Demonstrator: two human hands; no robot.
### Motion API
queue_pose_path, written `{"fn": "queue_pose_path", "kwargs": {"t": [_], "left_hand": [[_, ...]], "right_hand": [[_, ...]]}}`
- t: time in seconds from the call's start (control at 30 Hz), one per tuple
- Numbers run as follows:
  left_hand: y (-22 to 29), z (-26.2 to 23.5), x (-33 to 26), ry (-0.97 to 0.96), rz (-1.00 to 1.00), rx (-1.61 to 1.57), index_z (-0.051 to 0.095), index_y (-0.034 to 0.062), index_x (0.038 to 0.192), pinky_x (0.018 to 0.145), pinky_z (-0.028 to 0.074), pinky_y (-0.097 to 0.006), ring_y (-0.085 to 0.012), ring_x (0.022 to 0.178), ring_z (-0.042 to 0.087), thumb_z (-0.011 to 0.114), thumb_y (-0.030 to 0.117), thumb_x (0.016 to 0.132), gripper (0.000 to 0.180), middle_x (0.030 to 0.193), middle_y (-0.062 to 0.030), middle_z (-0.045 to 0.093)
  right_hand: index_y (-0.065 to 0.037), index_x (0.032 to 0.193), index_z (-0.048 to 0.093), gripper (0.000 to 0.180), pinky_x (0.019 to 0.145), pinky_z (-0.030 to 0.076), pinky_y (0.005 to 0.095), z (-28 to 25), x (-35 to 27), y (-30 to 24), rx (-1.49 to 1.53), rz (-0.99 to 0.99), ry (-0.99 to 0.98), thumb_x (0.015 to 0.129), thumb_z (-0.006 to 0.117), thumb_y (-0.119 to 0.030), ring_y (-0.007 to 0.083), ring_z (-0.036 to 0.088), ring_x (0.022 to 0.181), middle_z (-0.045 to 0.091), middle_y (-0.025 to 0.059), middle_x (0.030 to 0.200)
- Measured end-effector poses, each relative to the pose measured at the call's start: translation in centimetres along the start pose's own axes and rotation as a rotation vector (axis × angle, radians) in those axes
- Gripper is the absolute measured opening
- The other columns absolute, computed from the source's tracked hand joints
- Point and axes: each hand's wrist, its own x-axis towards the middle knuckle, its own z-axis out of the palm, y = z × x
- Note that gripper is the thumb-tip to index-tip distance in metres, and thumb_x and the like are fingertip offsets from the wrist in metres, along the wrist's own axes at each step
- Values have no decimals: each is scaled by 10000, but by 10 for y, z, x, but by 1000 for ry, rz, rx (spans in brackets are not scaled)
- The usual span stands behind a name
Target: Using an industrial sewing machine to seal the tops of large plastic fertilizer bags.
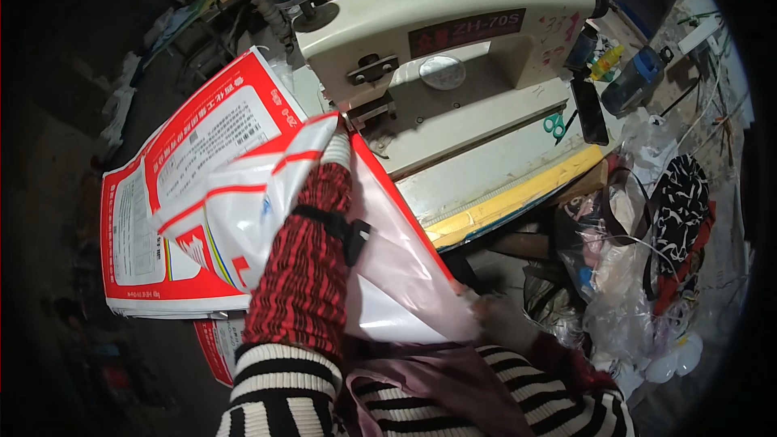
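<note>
A red and white printed sack (pixel 392 239) is spread over my lap, one corner under the needle end of a cream industrial sewing machine (pixel 364 24). My left hand (pixel 336 152), in a whitish glove below a red-and-black knitted sleeve, reaches up to that corner; folds of the sack and the machine hide its fingers. Dim and blurred, my right hand (pixel 495 314) is closed on the sack's red edge at the lower right. That edge runs straight from the needle area to the hand. More printed sacks (pixel 133 231) lie in a pile to the left.
Green-handled scissors (pixel 554 125) and a dark phone (pixel 589 112) lie on the machine table's right side, near a bottle (pixel 635 81). Yellow edging (pixel 518 198) borders the table. Clear plastic bags (pixel 619 307) with cloth hang at the right.
</note>
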Motion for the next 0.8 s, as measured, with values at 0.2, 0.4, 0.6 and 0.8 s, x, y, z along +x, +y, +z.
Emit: {"fn": "queue_pose_path", "kwargs": {"t": [0.2, 0.4, 0.6, 0.8], "left_hand": [[4, -67, -34, -509, 245, 471, 576, 38, 833, 576, 471, -388, -290, 585, 561, 586, 322, 858, 286, 631, -105, 541], [-15, -126, -161, -919, 278, 799, 587, 25, 888, 600, 482, -407, -309, 604, 573, 580, 307, 857, 284, 643, -120, 548], [-1, -57, -243, -1033, 493, 733, 597, 12, 942, 623, 493, -426, -328, 622, 584, 573, 292, 856, 294, 655, -134, 555], [34, -69, -253, -85, 584, -34, 536, -16, 1139, 647, 488, -454, -398, 701, 591, 636, 269, 818, 440, 723, -193, 570]], "right_hand": [[-159, 1375, 445, 444, 620, 487, 450, -6, 111, -21, 116, 65, -2, 950, 464, -286, 337, 618, 650, 616, 181, 707], [-98, 1308, 494, 390, 816, 492, 447, -24, 216, -27, -126, -44, -82, 965, 390, -253, 389, 631, 890, 650, 239, 943], [-47, 1320, 470, 444, 845, 489, 431, -23, 209, -20, 192, 84, -22, 904, 441, -199, 401, 614, 964, 631, 252, 1044], [-44, 1390, 385, 537, 868, 480, 421, -27, 190, -32, 394, 160, -43, 882, 470, -197, 402, 600, 1002, 594, 309, 1073]]}}
